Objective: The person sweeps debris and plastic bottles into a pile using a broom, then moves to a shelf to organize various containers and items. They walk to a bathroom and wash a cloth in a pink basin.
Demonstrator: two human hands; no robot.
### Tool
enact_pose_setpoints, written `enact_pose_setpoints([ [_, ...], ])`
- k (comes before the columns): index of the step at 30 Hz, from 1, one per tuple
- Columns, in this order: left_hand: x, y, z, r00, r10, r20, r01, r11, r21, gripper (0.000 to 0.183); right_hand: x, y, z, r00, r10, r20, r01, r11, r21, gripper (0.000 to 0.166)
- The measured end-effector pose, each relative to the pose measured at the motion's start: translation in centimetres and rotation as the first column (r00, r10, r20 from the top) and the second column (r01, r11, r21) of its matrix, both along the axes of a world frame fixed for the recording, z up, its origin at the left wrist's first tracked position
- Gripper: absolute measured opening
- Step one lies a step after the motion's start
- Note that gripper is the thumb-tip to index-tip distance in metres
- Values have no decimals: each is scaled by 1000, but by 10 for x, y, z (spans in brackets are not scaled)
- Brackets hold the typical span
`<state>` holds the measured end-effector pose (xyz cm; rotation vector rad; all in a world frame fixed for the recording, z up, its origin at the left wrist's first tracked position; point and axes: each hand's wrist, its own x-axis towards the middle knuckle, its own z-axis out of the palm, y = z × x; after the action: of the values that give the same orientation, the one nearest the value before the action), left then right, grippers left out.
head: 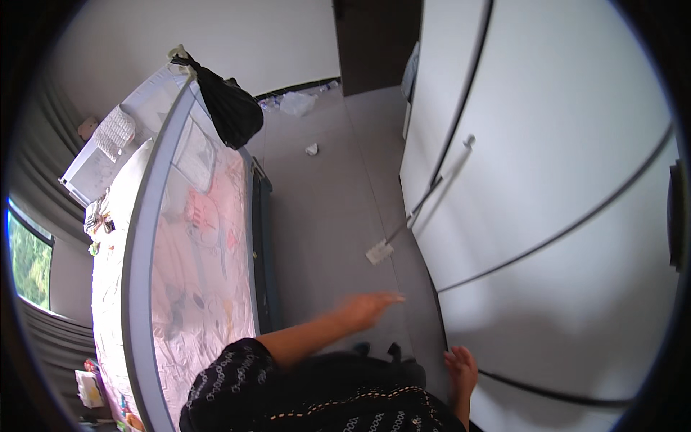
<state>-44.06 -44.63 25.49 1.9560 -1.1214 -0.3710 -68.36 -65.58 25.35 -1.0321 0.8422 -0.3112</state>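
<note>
My left hand (372, 310) reaches out over the grey tiled floor (329, 216) in front of my body, blurred, with its fingers stretched to the right. Nothing shows in it. Low on the right, my right hand (462, 370) is raised beside the white wardrobe (540, 216), its fingers loosely bent and bare of any object. Whether it touches the wardrobe door I cannot tell. Ahead of both hands, a long-handled tool like a flat mop (410, 216) leans on the wardrobe. Its pale rectangular head (379, 252) rests on the floor.
Along the left runs a bed with pink bedding (200, 291) and a mesh bed rail (141, 243). A black bag (229, 108) hangs from the rail's corner. Crumpled white paper (312, 149), a clear plastic bag (297, 102) and a plastic bottle (328, 86) lie farther off, near a dark door (378, 43).
</note>
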Motion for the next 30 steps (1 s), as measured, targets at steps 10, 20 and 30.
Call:
enact_pose_setpoints([
  [10, 183, 27, -4, 814, 417, 405, -526, 825, 208, 47, 352, 47, 46, 672, 594, 443, -737, 471, 485, 46],
  [20, 294, 48, -19, 536, 579, 614, -625, 761, -172, 43, 578, 130, -37, 469, 799, 377, -759, 146, 634, 39],
  [30, 513, 192, -77, 834, 549, -55, -352, 606, 714, 37, 759, 21, -84, 529, 844, 85, -779, 444, 442, 21],
])
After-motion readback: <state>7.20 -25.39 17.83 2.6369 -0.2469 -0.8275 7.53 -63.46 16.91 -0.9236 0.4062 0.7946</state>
